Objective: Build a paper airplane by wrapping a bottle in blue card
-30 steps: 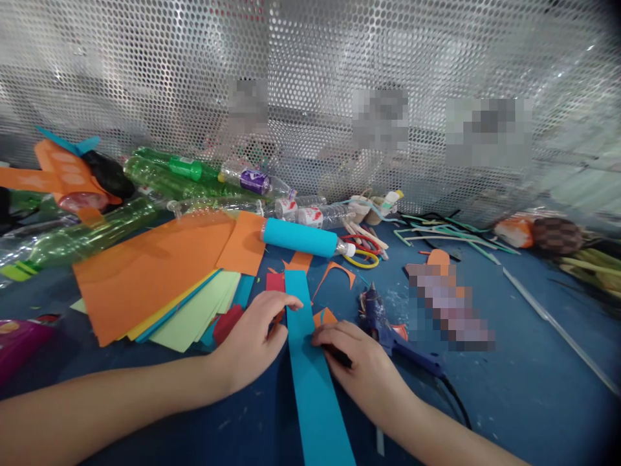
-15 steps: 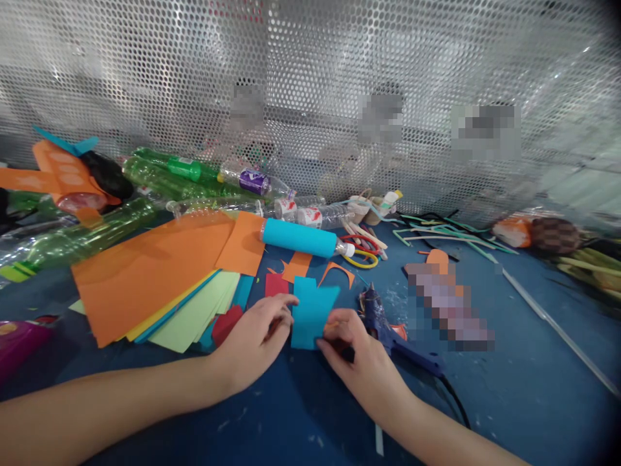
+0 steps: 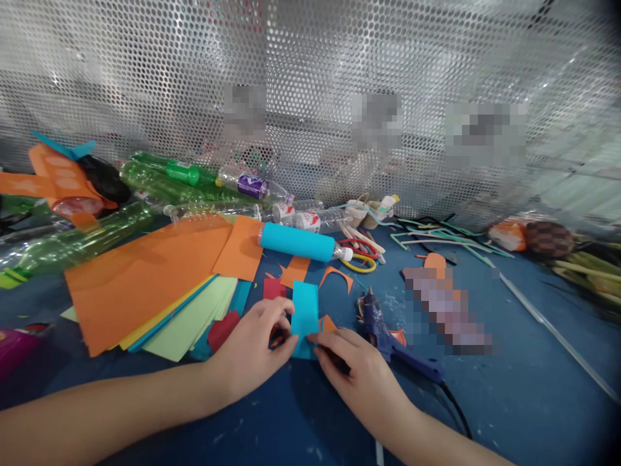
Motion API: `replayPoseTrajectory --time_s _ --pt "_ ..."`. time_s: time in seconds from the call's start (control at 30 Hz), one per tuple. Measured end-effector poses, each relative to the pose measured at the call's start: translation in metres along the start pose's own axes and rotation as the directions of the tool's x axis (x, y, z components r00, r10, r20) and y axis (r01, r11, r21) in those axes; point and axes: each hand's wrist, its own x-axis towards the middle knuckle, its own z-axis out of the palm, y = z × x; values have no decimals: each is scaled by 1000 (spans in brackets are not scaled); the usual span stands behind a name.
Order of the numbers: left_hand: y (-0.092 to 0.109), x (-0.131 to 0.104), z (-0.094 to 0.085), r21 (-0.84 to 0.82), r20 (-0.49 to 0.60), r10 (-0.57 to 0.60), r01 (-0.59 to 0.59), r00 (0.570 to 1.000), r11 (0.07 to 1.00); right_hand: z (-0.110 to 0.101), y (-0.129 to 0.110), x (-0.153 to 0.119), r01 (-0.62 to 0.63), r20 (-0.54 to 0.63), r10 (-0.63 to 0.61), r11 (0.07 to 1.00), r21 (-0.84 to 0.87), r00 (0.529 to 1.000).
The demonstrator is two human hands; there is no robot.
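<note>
A small piece of blue paper (image 3: pixel 305 305) is between my two hands, just above the blue table. My left hand (image 3: pixel 255 343) has curled fingers and thumb closed at the paper's left edge. Pinched at its lower right edge are the fingertips of my right hand (image 3: pixel 359 362). Some of its fingers are hidden behind the knuckles. Just beyond the paper lies a bottle wrapped in blue paper (image 3: pixel 298 241), with a white cap pointing right. A dark blue glue gun (image 3: pixel 388 333) rests to the right of my right hand. Orange scraps (image 3: pixel 327 322) lie close to the paper.
Left of my hands, large orange sheets (image 3: pixel 145 278) overlap pale green sheets (image 3: pixel 194 317). Green plastic bottles (image 3: pixel 92 236) and clear bottles (image 3: pixel 315 220) lie along the perforated metal screen (image 3: pixel 310 77). A glue stick (image 3: pixel 524 304) and a pixelated object (image 3: pixel 446 310) are on the right.
The blue paper's slanted right part no longer shows, so the piece looks narrower and straight-sided. My right hand has shifted slightly left and down along it; my left thumb now reaches onto its edge.
</note>
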Motion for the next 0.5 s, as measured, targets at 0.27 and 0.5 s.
replayPoseTrajectory --time_s 0.27,0.5 --pt "2 -8 -1 213 100 411 -423 906 881 2 1 2 36 13 -35 998 -47 999" --pt "5 -16 5 384 58 672 -638 738 668 4 4 0 72 -11 -73 995 -72 997"
